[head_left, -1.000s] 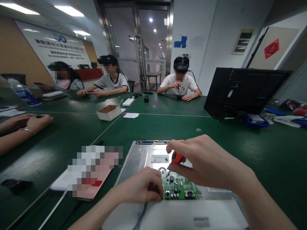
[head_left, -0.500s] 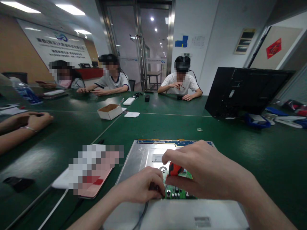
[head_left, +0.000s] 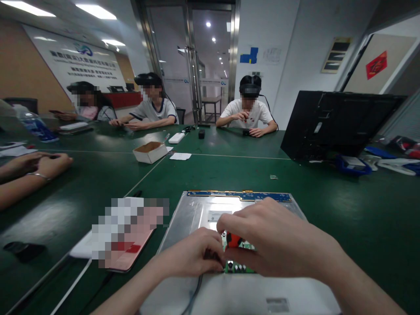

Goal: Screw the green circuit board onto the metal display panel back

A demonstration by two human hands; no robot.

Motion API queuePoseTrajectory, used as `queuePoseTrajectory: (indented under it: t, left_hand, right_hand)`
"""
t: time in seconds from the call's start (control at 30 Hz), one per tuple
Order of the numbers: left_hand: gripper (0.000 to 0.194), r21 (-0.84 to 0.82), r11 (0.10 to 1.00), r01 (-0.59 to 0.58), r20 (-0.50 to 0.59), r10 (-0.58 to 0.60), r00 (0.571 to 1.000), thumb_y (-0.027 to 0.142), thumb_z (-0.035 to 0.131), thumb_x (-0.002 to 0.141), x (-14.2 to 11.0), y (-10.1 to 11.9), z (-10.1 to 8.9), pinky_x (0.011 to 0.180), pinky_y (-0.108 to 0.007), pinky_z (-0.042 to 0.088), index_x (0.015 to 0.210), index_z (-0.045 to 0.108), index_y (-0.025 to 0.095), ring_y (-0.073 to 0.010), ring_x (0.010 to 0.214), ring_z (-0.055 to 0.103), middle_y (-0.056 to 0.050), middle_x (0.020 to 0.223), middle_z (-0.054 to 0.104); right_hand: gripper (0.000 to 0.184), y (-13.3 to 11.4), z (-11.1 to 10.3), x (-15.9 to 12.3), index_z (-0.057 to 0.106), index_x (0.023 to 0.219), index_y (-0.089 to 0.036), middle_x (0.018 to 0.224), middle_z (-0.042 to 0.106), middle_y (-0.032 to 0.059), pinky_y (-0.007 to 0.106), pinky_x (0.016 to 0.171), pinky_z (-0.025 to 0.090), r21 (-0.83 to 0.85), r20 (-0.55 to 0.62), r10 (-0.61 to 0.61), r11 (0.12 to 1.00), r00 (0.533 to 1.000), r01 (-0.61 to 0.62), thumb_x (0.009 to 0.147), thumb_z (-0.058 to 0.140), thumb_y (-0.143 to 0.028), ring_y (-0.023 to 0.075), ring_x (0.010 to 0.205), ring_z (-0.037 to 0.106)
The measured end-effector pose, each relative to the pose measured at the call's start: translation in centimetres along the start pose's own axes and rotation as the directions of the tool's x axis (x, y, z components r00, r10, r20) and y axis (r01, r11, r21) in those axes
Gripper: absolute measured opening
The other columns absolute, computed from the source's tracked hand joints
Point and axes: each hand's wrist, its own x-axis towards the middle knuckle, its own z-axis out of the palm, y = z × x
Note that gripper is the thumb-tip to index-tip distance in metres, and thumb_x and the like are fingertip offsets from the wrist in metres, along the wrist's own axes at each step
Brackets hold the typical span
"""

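Note:
My right hand (head_left: 275,240) is closed around the red and black handle of a screwdriver (head_left: 233,239); its tip is hidden behind the fingers. Below it lies a green circuit board (head_left: 239,267), mostly covered by my hands. With curled fingers, my left hand (head_left: 198,251) pinches at the board's left edge, and what is between its fingertips cannot be made out. A dark cable (head_left: 197,288) runs down from under that hand. The board sits on the silver metal back of a display panel (head_left: 183,218), which carries a narrow blue circuit strip (head_left: 216,194) along its far edge.
Left of the panel lie a pink phone (head_left: 131,258) and a white device (head_left: 82,249) with cables. Farther off are a small open box (head_left: 149,155), a white card (head_left: 180,156) and a black monitor (head_left: 337,127). Another person's hands (head_left: 49,168) rest at the left; several people sit beyond.
My right hand and the screwdriver have shifted slightly left and down, covering more of the circuit board. My left hand stays almost in the same place.

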Motion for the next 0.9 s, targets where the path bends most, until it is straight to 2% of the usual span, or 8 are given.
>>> queuePoseTrajectory:
  t: [0.33,0.5,0.73,0.9]
  left_hand:
    - [0.002,0.004,0.999,0.038,0.008,-0.038,0.999,0.015,0.064,0.076,-0.2,-1.7,0.6,0.054,-0.022,0.037,0.076,0.066,0.015,-0.0132,0.061,0.052,0.001,0.069,0.06]
    - [0.004,0.01,0.999,0.044,-0.018,-0.044,0.999,0.019,0.065,0.076,-0.3,-1.7,0.5,0.058,-0.023,0.04,0.079,0.067,0.016,-0.016,0.068,0.055,0.0,0.073,0.062]
    - [0.009,-0.007,0.996,0.087,-0.003,-0.087,0.996,0.022,0.064,0.079,-0.6,-2.0,0.8,0.058,-0.024,0.042,0.085,0.069,0.016,-0.0161,0.066,0.057,-0.001,0.075,0.064]
    - [0.011,0.013,0.997,0.071,-0.008,-0.071,0.997,0.021,0.063,0.081,-0.5,-1.8,0.8,0.059,-0.023,0.044,0.088,0.069,0.016,-0.0165,0.068,0.058,-0.002,0.077,0.066]
  right_hand:
    - [0.01,0.3,0.9,0.6,0.05,0.09,-0.021,0.077,0.066,-0.0015,0.026,0.051,0.023,-0.028,0.032,-0.022,0.999,0.999,0.023,0.089,0.055,-0.029,0.0109,0.06,0.051]
    - [0.01,0.4,1.0,0.7,0.05,0.089,-0.021,0.076,0.065,-0.0025,0.026,0.05,0.022,-0.037,0.017,-0.023,0.999,1.0,0.023,0.089,0.055,-0.03,0.0109,0.059,0.05]
    - [0.012,0.4,1.3,0.8,0.051,0.089,-0.022,0.075,0.065,-0.0029,0.026,0.049,0.02,-0.053,0.011,-0.034,0.998,0.999,0.034,0.088,0.057,-0.032,0.0109,0.057,0.048]
    - [0.014,0.2,1.4,0.6,0.051,0.087,-0.022,0.073,0.064,-0.0037,0.027,0.048,0.02,-0.068,-0.022,-0.041,0.997,0.999,0.039,0.088,0.058,-0.034,0.0114,0.057,0.048]
